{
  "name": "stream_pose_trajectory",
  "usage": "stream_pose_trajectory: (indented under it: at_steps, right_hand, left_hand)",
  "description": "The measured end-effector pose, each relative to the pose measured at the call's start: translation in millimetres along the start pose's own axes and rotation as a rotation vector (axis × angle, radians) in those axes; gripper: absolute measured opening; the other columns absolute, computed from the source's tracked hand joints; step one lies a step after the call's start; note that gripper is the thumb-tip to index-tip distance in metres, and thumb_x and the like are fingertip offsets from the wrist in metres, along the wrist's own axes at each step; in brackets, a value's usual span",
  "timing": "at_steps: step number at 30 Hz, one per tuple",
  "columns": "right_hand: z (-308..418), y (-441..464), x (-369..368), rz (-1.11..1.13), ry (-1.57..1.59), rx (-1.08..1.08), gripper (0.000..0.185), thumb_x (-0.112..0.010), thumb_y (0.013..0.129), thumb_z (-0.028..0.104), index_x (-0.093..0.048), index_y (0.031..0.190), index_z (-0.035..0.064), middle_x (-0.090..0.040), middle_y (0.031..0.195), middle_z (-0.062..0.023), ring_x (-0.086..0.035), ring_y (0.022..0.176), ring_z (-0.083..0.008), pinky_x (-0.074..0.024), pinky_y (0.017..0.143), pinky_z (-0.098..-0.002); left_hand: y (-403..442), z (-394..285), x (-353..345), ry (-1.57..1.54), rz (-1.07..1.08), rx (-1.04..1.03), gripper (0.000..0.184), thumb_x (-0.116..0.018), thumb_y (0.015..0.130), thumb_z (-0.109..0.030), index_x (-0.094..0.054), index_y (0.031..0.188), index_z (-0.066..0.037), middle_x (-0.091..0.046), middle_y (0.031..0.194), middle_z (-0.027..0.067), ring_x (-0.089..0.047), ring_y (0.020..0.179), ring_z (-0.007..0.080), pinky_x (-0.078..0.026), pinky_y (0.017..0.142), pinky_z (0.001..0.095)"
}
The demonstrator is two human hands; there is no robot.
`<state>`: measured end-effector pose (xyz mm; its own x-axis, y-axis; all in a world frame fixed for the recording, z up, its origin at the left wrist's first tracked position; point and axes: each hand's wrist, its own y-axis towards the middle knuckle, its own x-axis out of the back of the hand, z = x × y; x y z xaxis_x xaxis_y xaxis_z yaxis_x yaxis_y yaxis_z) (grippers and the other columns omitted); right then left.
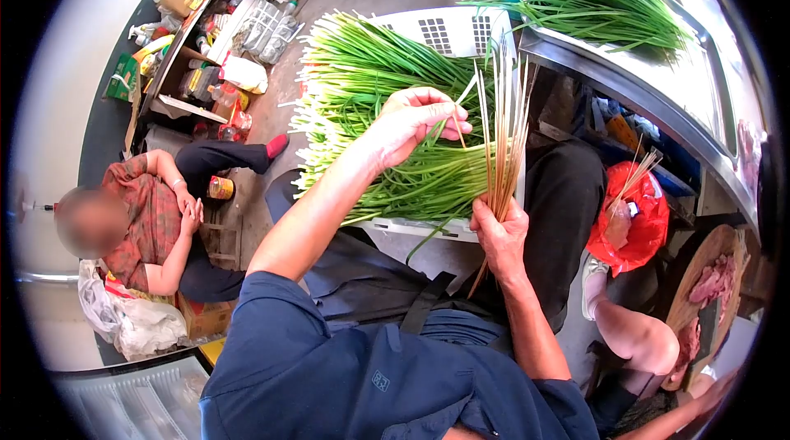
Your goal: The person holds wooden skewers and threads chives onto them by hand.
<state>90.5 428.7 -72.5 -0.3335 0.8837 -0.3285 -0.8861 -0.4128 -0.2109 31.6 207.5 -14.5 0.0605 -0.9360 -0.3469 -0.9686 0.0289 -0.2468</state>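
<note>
A sheaf of thin bamboo skewers (504,135) stands upright in my right hand (504,234), which is closed around its lower part. My left hand (415,123) is closed in a pinch just left of the sheaf, with a single thin skewer (459,131) at its fingertips. Beneath both hands lies a thick pile of garlic chives (370,111), pale stem ends toward the left. Some of the chives run across right behind the skewers; I cannot tell whether any are threaded. A white plastic basket (494,24) holds the pile in front of my knees.
More chives (576,0) lie on a metal counter (708,86) at upper right. Below it hangs a red plastic bag (638,234) with skewers. Another person (148,218) sits at left near a cluttered shelf (185,53). Meat lies on a round board (695,308) at right, beside another person's leg.
</note>
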Motion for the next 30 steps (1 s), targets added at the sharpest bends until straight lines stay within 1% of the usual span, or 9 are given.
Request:
stream_pose_trajectory:
  at_steps: [4,6,9,12,14,18,20,23,30]
  right_hand:
    - [-8,1,-2,-0.010,0.029,0.060,0.006,-0.059,0.089,0.010,-0.058,0.088,0.0039,-0.053,0.061,0.0012,-0.039,0.046,-0.0027,-0.0297,0.043,-0.0185]
    - [-8,1,-3,-0.039,0.016,0.068,0.005,-0.059,0.089,0.009,-0.057,0.088,0.0039,-0.054,0.061,0.0010,-0.040,0.047,-0.0029,-0.0300,0.044,-0.0185]
    - [-2,-2,-1,-0.039,-0.008,-0.003,0.008,-0.057,0.090,0.010,-0.057,0.086,0.0024,-0.052,0.066,0.0015,-0.046,0.057,-0.0056,-0.0366,0.052,-0.0209]
    - [-2,0,-3,-0.062,0.000,0.006,0.009,-0.057,0.090,0.010,-0.057,0.087,0.0025,-0.053,0.064,0.0019,-0.045,0.054,-0.0049,-0.0357,0.050,-0.0204]
    - [-1,2,-1,-0.059,0.011,-0.001,0.009,-0.057,0.090,0.011,-0.057,0.087,0.0025,-0.053,0.063,0.0020,-0.045,0.053,-0.0046,-0.0352,0.049,-0.0203]
    - [-7,3,-1,-0.065,0.044,0.003,0.009,-0.059,0.089,0.012,-0.057,0.090,0.0037,-0.053,0.060,0.0000,-0.038,0.044,-0.0035,-0.0281,0.041,-0.0193]
    - [-3,3,0,-0.062,0.036,-0.005,0.009,-0.059,0.089,0.012,-0.057,0.089,0.0032,-0.053,0.061,0.0009,-0.040,0.048,-0.0037,-0.0310,0.044,-0.0200]
    - [-2,3,-1,-0.061,0.025,-0.019,0.009,-0.058,0.089,0.011,-0.058,0.088,0.0027,-0.054,0.061,0.0017,-0.043,0.051,-0.0039,-0.0339,0.047,-0.0206]
    - [-1,3,-2,-0.076,0.015,-0.036,0.008,-0.058,0.089,0.011,-0.058,0.088,0.0028,-0.053,0.061,0.0016,-0.043,0.051,-0.0037,-0.0336,0.047,-0.0203]
  left_hand:
    - [-2,7,-2,0.175,0.000,-0.050,0.020,-0.066,0.085,-0.011,-0.063,0.100,0.001,-0.067,0.100,0.0112,-0.065,0.096,0.0231,-0.052,0.082,0.0355]
    - [-6,13,-8,0.321,-0.003,-0.033,0.011,-0.069,0.081,-0.008,-0.067,0.090,-0.002,-0.067,0.100,0.0074,-0.061,0.094,0.0147,-0.047,0.087,0.0293]
    - [-11,19,-12,0.338,0.099,0.023,0.004,-0.067,0.082,-0.006,-0.065,0.082,-0.003,-0.066,0.100,0.0053,-0.059,0.093,0.0118,-0.045,0.088,0.0276]
    - [-12,11,-11,0.467,0.123,0.041,0.003,-0.065,0.083,-0.003,-0.065,0.085,-0.002,-0.066,0.101,0.0052,-0.059,0.093,0.0116,-0.046,0.088,0.0275]
    - [-13,-5,-3,0.568,0.042,-0.066,0.005,-0.064,0.084,-0.002,-0.065,0.089,-0.003,-0.066,0.098,0.0028,-0.059,0.093,0.0108,-0.047,0.085,0.0274]
    - [-13,-54,62,1.506,-0.264,-0.655,0.008,-0.066,0.077,-0.003,-0.063,0.085,-0.005,-0.062,0.085,0.0079,-0.062,0.084,0.0240,-0.048,0.076,0.0325]
    - [-20,-67,99,1.805,-0.290,-0.633,0.004,-0.063,0.069,-0.004,-0.060,0.072,-0.004,-0.057,0.076,0.0109,-0.058,0.081,0.0308,-0.046,0.069,0.0398]
    - [-34,-75,122,2.125,-0.186,-0.581,0.002,-0.062,0.069,-0.006,-0.060,0.070,-0.006,-0.055,0.075,0.0103,-0.056,0.082,0.0307,-0.045,0.069,0.0417]
    - [-32,-75,131,2.224,-0.220,-0.651,0.005,-0.063,0.068,-0.011,-0.061,0.068,-0.007,-0.054,0.073,0.0097,-0.055,0.082,0.0288,-0.043,0.069,0.0423]
